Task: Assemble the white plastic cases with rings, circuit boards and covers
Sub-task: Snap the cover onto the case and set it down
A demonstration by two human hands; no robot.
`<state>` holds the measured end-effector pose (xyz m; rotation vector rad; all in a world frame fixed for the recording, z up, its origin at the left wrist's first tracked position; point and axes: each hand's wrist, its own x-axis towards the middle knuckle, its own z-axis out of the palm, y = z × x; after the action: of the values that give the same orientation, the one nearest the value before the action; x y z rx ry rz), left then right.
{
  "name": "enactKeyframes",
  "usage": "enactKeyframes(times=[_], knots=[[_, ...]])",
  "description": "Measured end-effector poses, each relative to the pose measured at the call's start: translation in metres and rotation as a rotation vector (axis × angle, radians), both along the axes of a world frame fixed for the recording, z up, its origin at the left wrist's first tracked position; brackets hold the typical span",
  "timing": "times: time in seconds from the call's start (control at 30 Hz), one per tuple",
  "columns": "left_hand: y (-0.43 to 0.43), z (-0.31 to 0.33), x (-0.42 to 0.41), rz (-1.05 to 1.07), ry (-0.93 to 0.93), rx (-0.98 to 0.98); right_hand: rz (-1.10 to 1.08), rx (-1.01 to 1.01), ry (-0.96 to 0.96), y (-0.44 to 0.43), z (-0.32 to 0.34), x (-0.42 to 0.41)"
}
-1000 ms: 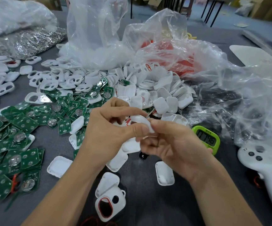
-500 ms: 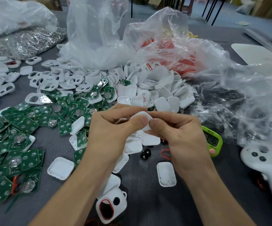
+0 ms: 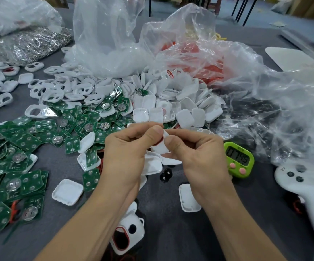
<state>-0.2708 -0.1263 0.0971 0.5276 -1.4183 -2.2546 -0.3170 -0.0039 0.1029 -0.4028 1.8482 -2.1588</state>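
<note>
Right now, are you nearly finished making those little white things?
Not nearly. One case with a red ring lies by the wrists, seemingly part-built. The left hand and right hand pinch another white case. Heaps of circuit boards, covers and empty cases still wait.

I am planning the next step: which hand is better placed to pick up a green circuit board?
Probably the left hand: the circuit boards lie on its side, while the right hand can hold the white case.
</note>
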Motion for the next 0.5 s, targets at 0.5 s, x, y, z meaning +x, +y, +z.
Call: enactKeyframes(times=[0.5], knots=[[-0.01, -0.004, -0.002, -0.064, 0.084, -0.365, -0.257, 0.184, 0.429, 0.012, -0.005, -0.011]])
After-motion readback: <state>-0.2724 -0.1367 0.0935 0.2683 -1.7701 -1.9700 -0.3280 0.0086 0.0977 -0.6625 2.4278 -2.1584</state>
